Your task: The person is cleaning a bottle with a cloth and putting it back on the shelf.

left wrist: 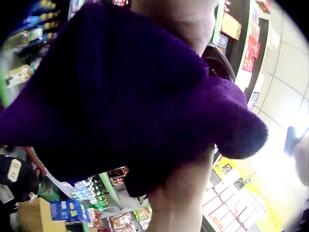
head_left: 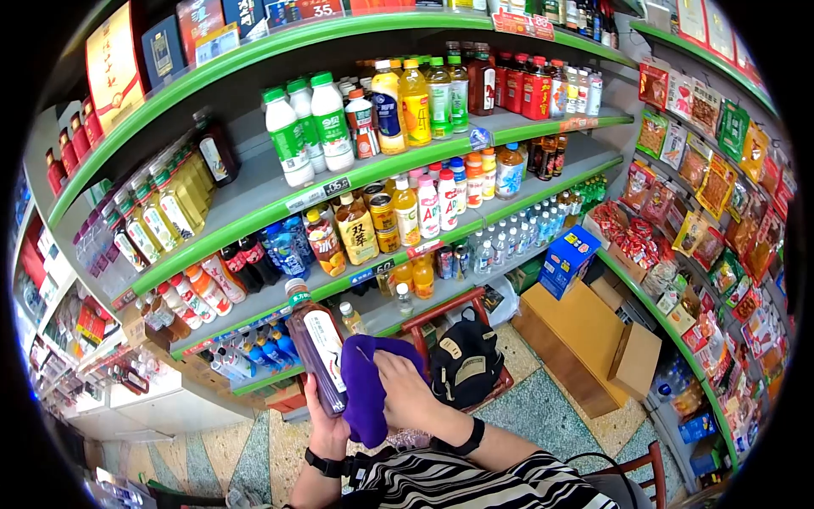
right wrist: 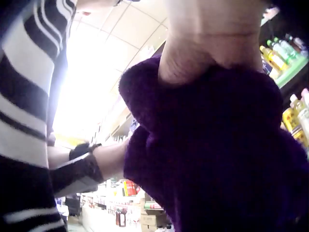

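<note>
The left hand (head_left: 326, 424) grips a dark bottle (head_left: 315, 343) upright. The right hand (head_left: 405, 386) presses a purple cloth (head_left: 365, 390) against the bottle's right side, fingers curled round the cloth.

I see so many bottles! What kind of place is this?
It looks like a small grocery shop. Green shelves hold rows of drink bottles with price tags, and snack packets hang on the right. The left hand holds a dark drink bottle while the right hand presses a purple cloth against it.

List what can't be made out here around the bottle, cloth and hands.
- Bottle: both wrist views, hidden by the cloth.
- Left hand fingers: head view, behind the bottle.
- Right hand fingertips: head view, buried in cloth.
- Bottle label text: too small.
</note>
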`<state>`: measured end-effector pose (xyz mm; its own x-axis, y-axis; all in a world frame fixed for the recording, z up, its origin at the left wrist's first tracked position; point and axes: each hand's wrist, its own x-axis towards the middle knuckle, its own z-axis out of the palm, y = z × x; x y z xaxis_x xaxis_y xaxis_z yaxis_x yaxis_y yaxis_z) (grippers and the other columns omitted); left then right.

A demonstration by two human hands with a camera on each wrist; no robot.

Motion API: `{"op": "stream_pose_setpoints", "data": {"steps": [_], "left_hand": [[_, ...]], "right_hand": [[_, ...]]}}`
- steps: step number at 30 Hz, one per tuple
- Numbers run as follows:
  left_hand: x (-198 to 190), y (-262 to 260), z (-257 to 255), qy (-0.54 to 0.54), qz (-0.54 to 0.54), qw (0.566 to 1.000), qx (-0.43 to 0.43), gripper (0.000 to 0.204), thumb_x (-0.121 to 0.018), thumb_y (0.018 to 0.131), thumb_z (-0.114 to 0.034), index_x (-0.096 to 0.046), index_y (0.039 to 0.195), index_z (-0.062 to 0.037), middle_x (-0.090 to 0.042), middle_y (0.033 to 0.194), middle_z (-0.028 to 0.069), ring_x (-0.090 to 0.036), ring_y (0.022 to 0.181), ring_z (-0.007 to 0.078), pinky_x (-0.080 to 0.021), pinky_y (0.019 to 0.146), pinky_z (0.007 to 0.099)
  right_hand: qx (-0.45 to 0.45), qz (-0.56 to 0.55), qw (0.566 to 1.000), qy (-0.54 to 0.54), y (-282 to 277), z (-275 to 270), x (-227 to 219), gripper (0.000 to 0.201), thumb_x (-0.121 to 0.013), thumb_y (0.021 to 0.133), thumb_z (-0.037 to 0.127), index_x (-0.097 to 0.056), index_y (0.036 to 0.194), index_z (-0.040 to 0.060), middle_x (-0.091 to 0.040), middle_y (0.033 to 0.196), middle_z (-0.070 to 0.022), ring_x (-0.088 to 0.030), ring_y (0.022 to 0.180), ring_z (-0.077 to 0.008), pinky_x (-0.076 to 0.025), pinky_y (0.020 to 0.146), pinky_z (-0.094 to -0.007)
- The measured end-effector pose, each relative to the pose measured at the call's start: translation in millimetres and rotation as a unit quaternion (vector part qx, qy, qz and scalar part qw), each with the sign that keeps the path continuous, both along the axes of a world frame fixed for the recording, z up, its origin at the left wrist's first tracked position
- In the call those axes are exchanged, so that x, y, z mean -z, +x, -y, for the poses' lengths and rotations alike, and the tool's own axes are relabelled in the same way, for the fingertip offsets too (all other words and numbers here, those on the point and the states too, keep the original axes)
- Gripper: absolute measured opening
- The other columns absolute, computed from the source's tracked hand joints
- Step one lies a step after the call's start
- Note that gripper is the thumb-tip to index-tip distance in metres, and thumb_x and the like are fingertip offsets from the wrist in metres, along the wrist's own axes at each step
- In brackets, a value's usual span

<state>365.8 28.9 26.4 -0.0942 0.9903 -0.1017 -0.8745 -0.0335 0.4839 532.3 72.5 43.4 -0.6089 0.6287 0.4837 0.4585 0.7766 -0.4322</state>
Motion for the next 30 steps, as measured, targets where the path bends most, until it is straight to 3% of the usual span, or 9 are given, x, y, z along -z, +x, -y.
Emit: {"op": "stream_pose_setpoints", "data": {"steps": [4,8,10,12,14,17,19,23,30], "left_hand": [[1.7,-1.2,0.0,0.002,-0.011,1.0,0.024,0.072,-0.053,0.084,-0.059,-0.043,0.136,-0.0096,-0.055,0.128,0.0116,-0.058,0.111,0.0278,-0.048,0.094,0.0431],[7.4,-8.8,11.5,-0.026,-0.018,0.999,0.044,0.076,-0.056,0.08,-0.063,-0.044,0.136,-0.0132,-0.054,0.13,0.0102,-0.053,0.115,0.0302,-0.043,0.097,0.0499],[10.7,-12.0,16.3,-0.012,-0.006,0.998,0.059,0.073,-0.052,0.083,-0.062,-0.044,0.138,-0.014,-0.054,0.131,0.0107,-0.053,0.117,0.0296,-0.044,0.098,0.0481],[26.3,-19.5,19.5,-0.026,-0.015,0.998,0.05,0.073,-0.055,0.081,-0.063,-0.045,0.136,-0.015,-0.056,0.127,0.0086,-0.055,0.113,0.0269,-0.046,0.093,0.0465],[34.8,-25.3,23.5,-0.033,-0.028,0.998,0.048,0.073,-0.057,0.08,-0.063,-0.046,0.134,-0.0152,-0.057,0.125,0.0073,-0.056,0.11,0.0254,-0.047,0.091,0.0459],[37.6,-25.5,26.1,-0.025,-0.055,0.997,0.052,0.073,-0.059,0.079,-0.062,-0.047,0.132,-0.0134,-0.059,0.12,0.0072,-0.059,0.105,0.0255,-0.05,0.085,0.0459],[35.4,-23.6,25.3,-0.035,-0.08,0.995,0.038,0.074,-0.06,0.081,-0.059,-0.044,0.134,-0.0107,-0.058,0.121,0.009,-0.058,0.107,0.0282,-0.05,0.086,0.0482],[55.9,-28.5,26.4,-0.034,-0.04,0.998,0.045,0.075,-0.063,0.08,-0.055,-0.042,0.135,-0.0078,-0.056,0.125,0.0105,-0.056,0.113,0.028,-0.047,0.095,0.0463],[54.6,-26.1,24.3,-0.019,-0.053,0.998,0.03,0.076,-0.068,0.081,-0.047,-0.04,0.136,-0.0021,-0.054,0.128,0.0137,-0.055,0.115,0.0288,-0.044,0.1,0.0452]], "right_hand": [[-0.141,-0.061,0.98,-0.13,17.1,-12.4,-8.6,0.071,-0.069,0.069,0.014,-0.04,0.131,-0.0068,-0.043,0.134,-0.0246,-0.045,0.123,-0.0396,-0.04,0.101,-0.0433],[-0.202,0.11,0.951,-0.207,74.0,-33.7,-57.3,0.053,-0.067,0.081,0.019,-0.05,0.127,0.0003,-0.06,0.117,-0.0196,-0.059,0.108,-0.0357,-0.048,0.092,-0.04],[-0.16,-0.037,0.976,-0.144,97.5,-32.0,-80.2,0.036,-0.063,0.087,0.019,-0.058,0.119,0.0028,-0.065,0.109,-0.0154,-0.062,0.101,-0.0339,-0.05,0.088,-0.0384],[-0.2,-0.196,0.947,-0.159,115.4,-26.9,-112.2,0.034,-0.064,0.088,0.021,-0.062,0.113,-0.0012,-0.065,0.11,-0.0169,-0.064,0.099,-0.0298,-0.049,0.088,-0.0382],[-0.3,-0.39,0.85,-0.187,123.0,-12.9,-140.4,0.053,-0.061,0.09,0.04,-0.06,0.113,-0.0075,-0.064,0.108,-0.0228,-0.063,0.101,-0.0331,-0.048,0.091,-0.0415],[-0.409,-0.485,0.768,-0.092,115.7,4.3,-186.3,0.088,-0.045,0.086,0.069,-0.056,0.113,-0.015,-0.062,0.107,-0.0288,-0.062,0.103,-0.0374,-0.045,0.095,-0.0457],[-0.484,-0.48,0.728,-0.074,114.2,12.3,-215.7,0.08,-0.044,0.086,0.07,-0.057,0.116,-0.0029,-0.063,0.105,-0.0229,-0.061,0.103,-0.035,-0.046,0.09,-0.047],[-0.582,-0.418,0.696,-0.055,113.0,31.9,-249.5,0.079,-0.043,0.086,0.069,-0.056,0.117,-0.0024,-0.062,0.107,-0.0226,-0.06,0.104,-0.0346,-0.045,0.091,-0.0475],[-0.6,-0.396,0.694,-0.046,104.6,42.3,-260.1,0.078,-0.042,0.087,0.068,-0.055,0.119,-0.0016,-0.06,0.111,-0.0222,-0.058,0.107,-0.034,-0.042,0.094,-0.0483]]}}
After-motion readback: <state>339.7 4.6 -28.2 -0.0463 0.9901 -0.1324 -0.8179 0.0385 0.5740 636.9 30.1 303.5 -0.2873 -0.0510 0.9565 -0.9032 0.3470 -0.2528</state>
